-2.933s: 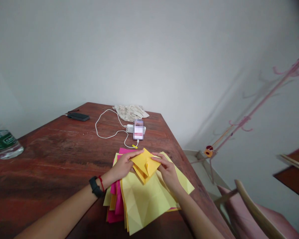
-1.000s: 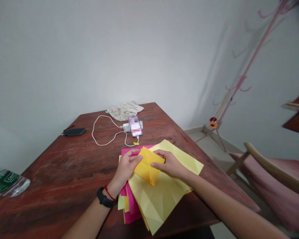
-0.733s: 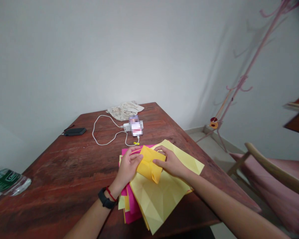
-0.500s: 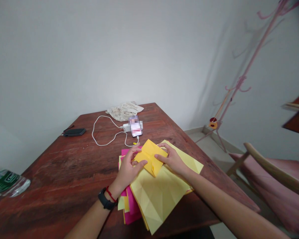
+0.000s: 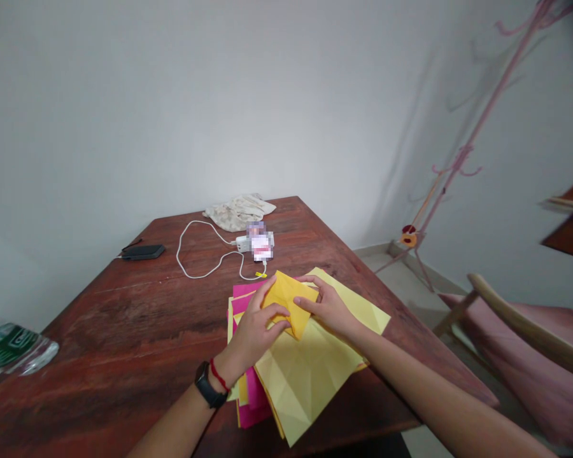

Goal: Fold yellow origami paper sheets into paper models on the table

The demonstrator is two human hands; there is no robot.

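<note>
Yellow paper (image 5: 287,290) partly hides the right hand's fingers (image 5: 314,280); the bottle (image 5: 18,346) is cropped.

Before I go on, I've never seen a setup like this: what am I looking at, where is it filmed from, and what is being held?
There is no machine here, just a person's bare left hand and right hand. The camera is worn on the person's head, looking forward and down. Both hands hold a folded yellow paper above a creased pale-yellow sheet, which overlaps pink sheets. These lie on a dark reddish wooden table. Farther back are a device with a pixelated screen, a looped white cable, a crumpled cloth and a dark rectangular device. A clear bottle lies toward the left edge of the view.
</note>
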